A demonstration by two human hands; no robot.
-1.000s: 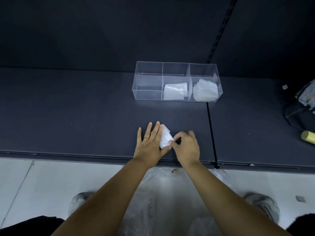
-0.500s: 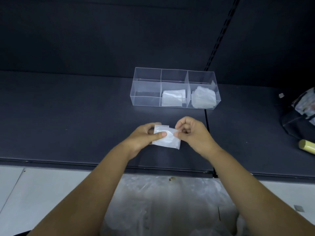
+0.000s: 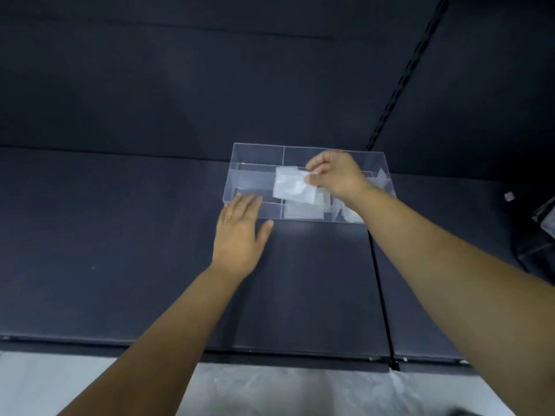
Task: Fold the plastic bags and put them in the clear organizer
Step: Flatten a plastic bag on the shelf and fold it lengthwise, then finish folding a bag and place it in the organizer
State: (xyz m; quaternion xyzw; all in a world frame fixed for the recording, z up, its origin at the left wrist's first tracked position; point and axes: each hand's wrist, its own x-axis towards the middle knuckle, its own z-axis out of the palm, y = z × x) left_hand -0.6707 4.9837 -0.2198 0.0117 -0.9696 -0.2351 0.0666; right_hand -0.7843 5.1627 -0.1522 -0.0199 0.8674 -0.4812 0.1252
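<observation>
A clear three-compartment organizer [image 3: 255, 157] stands on the dark shelf [image 3: 120, 235]. My right hand [image 3: 336, 175] pinches a folded white plastic bag [image 3: 292, 186] by its right edge and holds it over the middle compartment. Another folded bag [image 3: 303, 211] lies in that compartment below it. More folded plastic [image 3: 353, 216] shows in the right compartment, mostly hidden by my right wrist. My left hand [image 3: 241, 229] lies flat with straight fingers, fingertips touching the organizer's front left wall. The left compartment holds nothing.
A dark bag-like object [image 3: 540, 232] sits at the shelf's right edge, with a small white piece [image 3: 508, 196] beside it. Crumpled clear plastic [image 3: 285, 391] lies below the shelf's front edge. A vertical seam [image 3: 380, 280] splits the shelf.
My right hand carried the folded bag from near the shelf front up over the organizer's middle compartment. My left hand let go of the bag and moved to the organizer's front left.
</observation>
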